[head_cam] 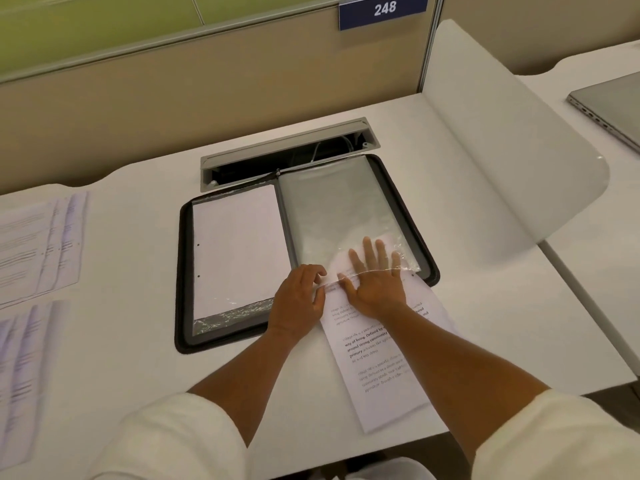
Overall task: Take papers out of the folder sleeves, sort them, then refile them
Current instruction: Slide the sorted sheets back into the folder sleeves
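Observation:
A black folder [183, 258] lies open on the white desk. Its left sleeve holds a white sheet [239, 251] with two punch holes. The right clear sleeve [332, 209] looks mostly empty. A printed paper [384, 362] sticks out of that sleeve's lower opening toward me, its top end inside the plastic. My right hand [374, 278] lies flat on the paper, its straight fingers under the plastic. My left hand [299, 299] pinches the sleeve's open edge beside it, fingers curled.
Two spreads of printed sheets [38, 247] [24, 375] lie at the desk's left side. A cable slot [287, 150] sits open behind the folder. A white curved divider [502, 161] stands to the right, with a closed laptop [613, 105] beyond it.

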`<state>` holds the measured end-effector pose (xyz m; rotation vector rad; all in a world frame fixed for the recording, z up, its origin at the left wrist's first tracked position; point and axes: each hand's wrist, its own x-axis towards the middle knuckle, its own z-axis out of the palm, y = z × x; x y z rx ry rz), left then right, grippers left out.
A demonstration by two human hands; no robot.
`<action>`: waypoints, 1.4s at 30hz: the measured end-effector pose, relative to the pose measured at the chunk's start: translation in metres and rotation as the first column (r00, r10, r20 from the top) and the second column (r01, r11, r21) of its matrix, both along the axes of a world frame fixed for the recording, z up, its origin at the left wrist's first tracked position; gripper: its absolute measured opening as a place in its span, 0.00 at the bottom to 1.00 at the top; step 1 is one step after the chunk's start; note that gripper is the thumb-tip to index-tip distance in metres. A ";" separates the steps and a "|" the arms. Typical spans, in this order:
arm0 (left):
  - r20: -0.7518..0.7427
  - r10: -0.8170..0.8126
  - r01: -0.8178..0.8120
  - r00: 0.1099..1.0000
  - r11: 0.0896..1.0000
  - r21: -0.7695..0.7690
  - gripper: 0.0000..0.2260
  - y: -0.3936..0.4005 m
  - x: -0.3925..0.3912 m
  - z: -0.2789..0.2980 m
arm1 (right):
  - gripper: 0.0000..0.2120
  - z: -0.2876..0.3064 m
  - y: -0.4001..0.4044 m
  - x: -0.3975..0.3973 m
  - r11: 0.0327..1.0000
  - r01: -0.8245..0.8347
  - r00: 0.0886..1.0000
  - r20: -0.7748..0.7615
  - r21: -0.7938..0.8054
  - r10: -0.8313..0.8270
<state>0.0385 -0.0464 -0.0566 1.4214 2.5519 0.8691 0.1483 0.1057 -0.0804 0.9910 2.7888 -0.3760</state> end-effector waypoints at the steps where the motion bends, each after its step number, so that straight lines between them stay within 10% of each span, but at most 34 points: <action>1: -0.003 0.007 -0.007 1.000 1.000 -0.003 0.12 -0.002 -0.001 -0.001 | 0.35 0.000 -0.002 -0.003 1.000 0.002 1.000 0.012 0.003 -0.002; 8: 0.013 0.083 -0.082 0.997 0.996 -0.031 0.09 -0.004 -0.008 -0.002 | 0.24 0.005 -0.012 0.002 0.971 -0.223 0.921 -0.306 0.088 0.239; 22: -0.073 0.119 -0.114 0.990 0.991 0.068 0.07 0.001 -0.010 -0.004 | 0.38 -0.010 -0.012 -0.013 0.996 -0.070 0.986 -0.148 0.047 0.076; 31: -0.105 -0.014 0.020 0.994 0.998 0.064 0.07 0.003 -0.010 -0.007 | 0.34 -0.015 -0.011 -0.024 0.931 -0.344 0.922 -0.146 0.123 0.359; 37: -0.123 -0.045 0.052 0.991 0.997 0.052 0.05 0.004 -0.010 -0.007 | 0.36 -0.009 -0.012 -0.039 0.982 -0.153 0.987 0.057 0.112 0.147; 42: -0.103 -0.043 0.050 0.994 0.997 0.061 0.06 0.001 -0.012 -0.007 | 0.29 -0.006 -0.021 -0.037 0.949 -0.249 0.943 -0.175 0.196 0.283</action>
